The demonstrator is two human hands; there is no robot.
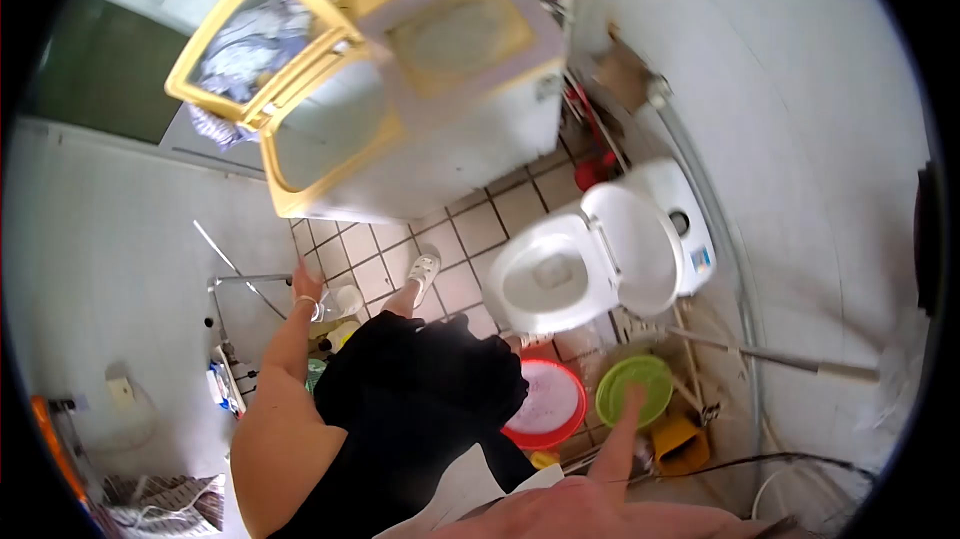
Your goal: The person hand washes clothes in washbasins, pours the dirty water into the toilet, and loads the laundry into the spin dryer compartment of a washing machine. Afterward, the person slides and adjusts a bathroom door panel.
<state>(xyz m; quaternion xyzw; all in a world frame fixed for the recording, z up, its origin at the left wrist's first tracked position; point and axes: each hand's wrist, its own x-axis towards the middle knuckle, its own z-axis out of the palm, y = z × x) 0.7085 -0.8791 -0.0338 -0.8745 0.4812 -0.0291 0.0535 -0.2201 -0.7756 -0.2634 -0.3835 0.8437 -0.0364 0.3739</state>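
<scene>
My left hand [307, 284] reaches out low on the left, a light band round its wrist. Its fingers look stretched out, though blurred, beside the end of a metal rack [250, 280]; I see nothing held in it. Close to that wrist are a clear plastic container [345, 302] and a bottle with a yellowish body [343, 335]. On the other side, my right hand [634, 397] reaches down into the green basin [606, 407]; its fingertips are too unclear to show a grip. Left of that basin, a red basin [575, 427] holds whitish, foamy water.
A white toilet [500, 284] with raised lid stands right of centre. Ahead is a yellow-trimmed washing machine [430, 159], one lid up, with clothes [255, 44] behind the lid. A yellow container [680, 444] sits by the green basin. A pipe [780, 359] juts from the right.
</scene>
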